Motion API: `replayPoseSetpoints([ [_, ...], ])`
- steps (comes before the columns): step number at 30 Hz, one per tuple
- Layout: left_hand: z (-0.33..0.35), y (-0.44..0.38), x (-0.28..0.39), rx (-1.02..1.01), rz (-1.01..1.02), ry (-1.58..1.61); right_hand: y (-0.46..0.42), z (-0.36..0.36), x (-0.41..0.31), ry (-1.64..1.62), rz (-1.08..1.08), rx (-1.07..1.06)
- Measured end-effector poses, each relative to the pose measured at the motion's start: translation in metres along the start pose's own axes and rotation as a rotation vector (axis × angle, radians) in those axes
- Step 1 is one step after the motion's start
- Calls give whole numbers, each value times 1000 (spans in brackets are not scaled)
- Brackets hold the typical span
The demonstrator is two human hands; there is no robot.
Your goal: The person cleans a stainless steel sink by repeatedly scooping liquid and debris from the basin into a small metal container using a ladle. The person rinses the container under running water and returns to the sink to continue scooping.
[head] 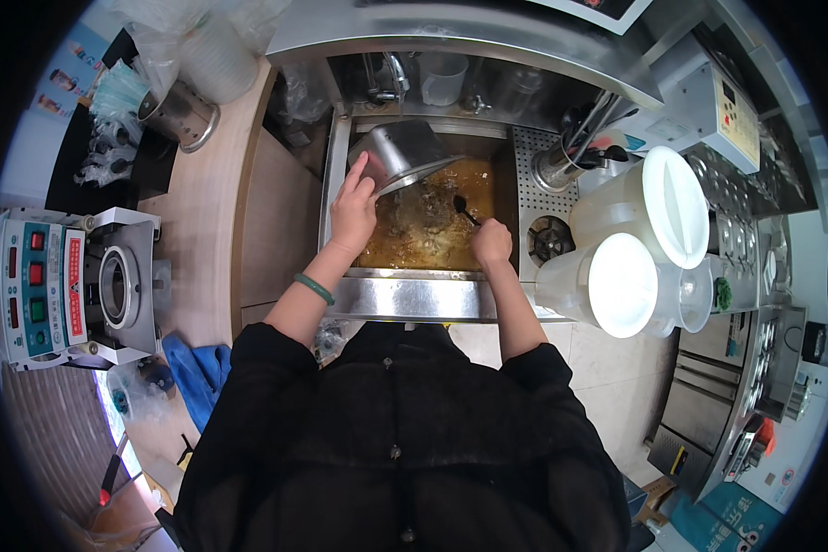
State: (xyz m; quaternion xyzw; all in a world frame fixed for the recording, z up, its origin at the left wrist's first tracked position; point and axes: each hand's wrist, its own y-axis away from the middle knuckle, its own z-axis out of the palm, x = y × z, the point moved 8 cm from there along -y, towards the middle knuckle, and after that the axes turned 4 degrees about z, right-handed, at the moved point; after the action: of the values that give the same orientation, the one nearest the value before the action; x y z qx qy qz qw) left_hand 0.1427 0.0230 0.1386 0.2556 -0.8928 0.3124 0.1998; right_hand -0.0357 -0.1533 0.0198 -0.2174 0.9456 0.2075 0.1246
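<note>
My left hand point(356, 212) grips a stainless steel pot point(403, 148) by its side. The pot is tipped over, its rim slanting down toward the steel sink point(506, 200). Murky brown liquid point(421, 238) with bits and foam covers the sink's floor. In my right hand point(491, 241) is a black spoon point(461, 205), its bowl held over the liquid. The pot's inside faces away from me and is hidden.
A faucet point(398, 76) stands behind the sink. On the right are a perforated drainboard point(531, 162), a steel utensil holder point(552, 169) and lidded plastic buckets point(621, 283). A cup sealing machine point(62, 290) occupies the left counter point(207, 186), with a blue cloth point(200, 376) nearby.
</note>
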Motion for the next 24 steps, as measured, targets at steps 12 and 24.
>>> replayPoseSetpoints([
  [12, -26, 13, -1, 94, -154, 52, -43, 86, -40, 228, -181, -147],
  [24, -28, 19, -13, 191, -168, 86, -55, 102, -21, 162, -76, -137],
])
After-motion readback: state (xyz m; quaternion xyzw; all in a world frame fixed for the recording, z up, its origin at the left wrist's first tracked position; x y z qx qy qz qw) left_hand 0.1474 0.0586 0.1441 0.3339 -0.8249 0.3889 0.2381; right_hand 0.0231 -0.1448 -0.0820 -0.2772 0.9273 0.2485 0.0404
